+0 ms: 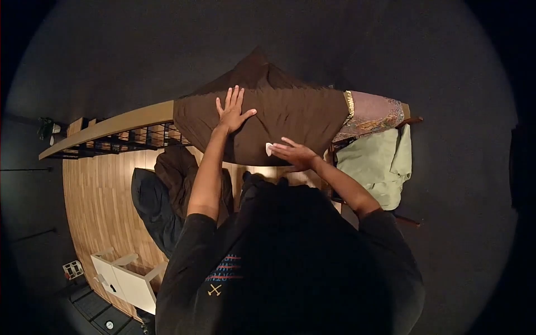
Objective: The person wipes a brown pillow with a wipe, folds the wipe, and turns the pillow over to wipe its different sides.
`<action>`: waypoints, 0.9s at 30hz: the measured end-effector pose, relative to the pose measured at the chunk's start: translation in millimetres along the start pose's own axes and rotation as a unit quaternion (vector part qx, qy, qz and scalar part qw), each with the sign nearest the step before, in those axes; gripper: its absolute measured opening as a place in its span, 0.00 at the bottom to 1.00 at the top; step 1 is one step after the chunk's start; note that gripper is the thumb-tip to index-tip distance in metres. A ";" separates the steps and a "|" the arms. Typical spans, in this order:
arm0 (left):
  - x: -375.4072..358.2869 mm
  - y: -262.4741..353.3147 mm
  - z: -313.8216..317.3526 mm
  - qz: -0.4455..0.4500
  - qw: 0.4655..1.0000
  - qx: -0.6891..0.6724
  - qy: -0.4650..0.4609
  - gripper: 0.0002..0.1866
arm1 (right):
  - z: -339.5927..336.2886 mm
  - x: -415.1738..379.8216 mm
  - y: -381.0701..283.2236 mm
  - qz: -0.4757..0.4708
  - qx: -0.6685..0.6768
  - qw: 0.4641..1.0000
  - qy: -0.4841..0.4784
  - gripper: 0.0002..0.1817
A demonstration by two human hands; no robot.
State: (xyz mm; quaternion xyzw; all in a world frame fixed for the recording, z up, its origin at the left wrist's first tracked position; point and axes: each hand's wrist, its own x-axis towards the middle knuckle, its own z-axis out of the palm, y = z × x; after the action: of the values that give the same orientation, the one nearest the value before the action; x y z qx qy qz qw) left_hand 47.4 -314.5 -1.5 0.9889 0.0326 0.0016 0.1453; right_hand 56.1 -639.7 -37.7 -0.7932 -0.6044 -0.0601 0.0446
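Dark brown cloth [285, 117] is draped over a long raised surface in front of me, with a peaked fold at its far side. My left hand [231, 116] lies flat on it, fingers spread, holding nothing. Lower and to the right, my right hand [298, 156] is over the near part of the cloth. At its fingertips is a small white, rounded flat piece [269, 148], held against the cloth; its exact kind does not show. The right hand's palm side is hidden.
Right of the brown cloth lies a patterned mauve cloth [374, 111] with gold trim. Pale green cloth [379, 167] hangs below it. A wooden top with black wire racks [139, 137] extends left. Dark garments [156, 204] and a white stool-like piece [128, 282] stand over the wood floor.
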 end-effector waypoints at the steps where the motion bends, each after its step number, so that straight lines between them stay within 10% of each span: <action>1: -0.9 0.7 0.0 0.000 1.000 -0.002 -0.002 0.52 | 2.2 -12.1 6.5 -0.035 -0.053 0.998 -0.009 0.48; 3: -1.1 1.3 -0.7 0.001 1.000 -0.004 -0.004 0.52 | 4.2 -21.4 8.4 -0.068 -0.106 0.992 -0.019 0.48; 7: -4.3 3.9 -3.6 -0.008 1.000 0.002 -0.016 0.51 | -9.0 -41.7 -11.7 0.248 -0.029 0.968 -0.022 0.46; 13: -1.5 -0.5 1.8 -0.009 1.000 0.017 -0.013 0.52 | 20.7 -83.6 -8.1 0.113 0.022 0.993 -0.017 0.45; 17: -1.4 4.0 -2.9 -0.007 1.000 0.008 -0.011 0.52 | -2.5 -68.6 -10.2 0.361 0.004 0.932 0.041 0.45; 22: 0.3 1.3 2.8 -0.013 1.000 0.018 -0.011 0.52 | 5.7 -78.9 5.5 0.138 0.035 0.990 -0.006 0.45; 27: -2.4 3.1 -1.2 -0.003 1.000 0.006 -0.002 0.53 | -16.8 -57.7 30.6 0.449 -0.079 0.873 0.175 0.41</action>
State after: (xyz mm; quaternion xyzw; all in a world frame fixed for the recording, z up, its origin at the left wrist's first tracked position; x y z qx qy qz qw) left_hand 45.2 -317.2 0.5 0.9895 0.0355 -0.0008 0.1399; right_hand 69.8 -705.2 -29.7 -0.9566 -0.1585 -0.2189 0.1093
